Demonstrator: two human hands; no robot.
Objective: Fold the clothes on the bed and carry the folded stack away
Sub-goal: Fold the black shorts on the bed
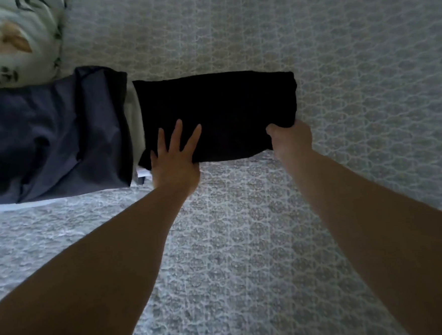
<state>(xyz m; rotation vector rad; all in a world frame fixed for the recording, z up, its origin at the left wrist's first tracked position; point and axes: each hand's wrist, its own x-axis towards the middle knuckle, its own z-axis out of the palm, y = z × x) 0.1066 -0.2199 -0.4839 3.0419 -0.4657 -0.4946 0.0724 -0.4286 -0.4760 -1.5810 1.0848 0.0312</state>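
Left hand (173,157) lies flat with fingers spread on the near left part of the black garment (216,115), pressing it down onto the bed cover (246,244). Right hand (290,139) grips the garment's near right corner, thumb on top and fingers tucked out of sight under the cloth.

From the head camera, the black garment is already a neat rectangle lying on the patterned cover. Just to its left, touching or nearly so, sits a dark blue garment (50,134), bulkier and more rumpled, with a strip of white cloth (134,121) showing between the two (whether that is a separate piece I cannot tell). Beyond the blue garment, further from the person, is a leaf-print pillow (14,38).

The step in hand looks like the last fold or smoothing of the black garment. The next move probably calls for the right hand to bring its end over toward the left, or for both hands to slide under and lift it onto the pile to its left, keeping the layers from slipping apart.
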